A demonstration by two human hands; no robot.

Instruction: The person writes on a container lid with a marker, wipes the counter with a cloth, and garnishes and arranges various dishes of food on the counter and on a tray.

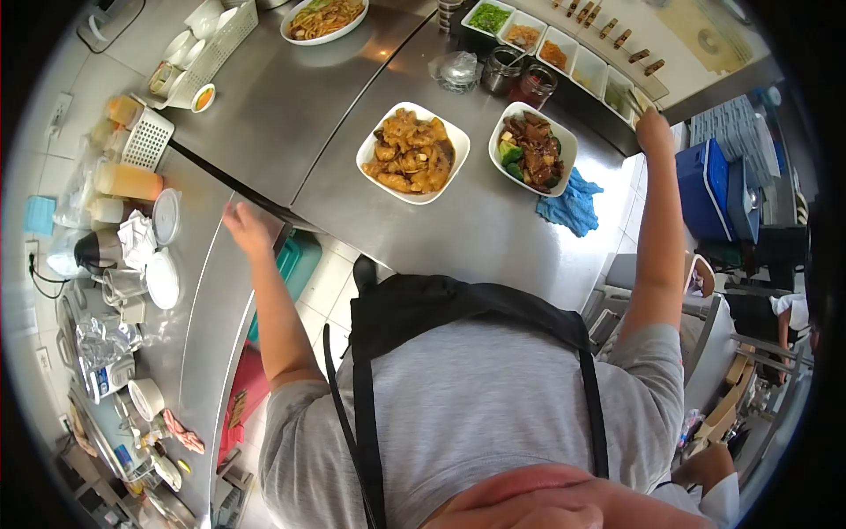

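My left hand point(247, 230) hovers by the edge of the left steel counter, its fingers loosely apart and holding nothing. On the right, my right hand point(654, 134) is closed at the near end of a row of garnish containers point(589, 70); a thin pale item shows by its fingers, too small to name. On the steel table point(352, 225) stands a white bowl of brown-sauced meat pieces point(411, 152). Beside it is a second white bowl of dark sliced meat with broccoli point(532, 150). A crumpled blue cloth point(571, 203) lies against that bowl's near right side.
At the back sits a plate of noodles point(324, 19). Two jars point(533, 85) and a plastic-wrapped item point(456, 70) stand before the garnishes. Order clips point(622, 39) line the shelf. Bottles point(129, 180) and lids crowd the left counter. Other people are at far right.
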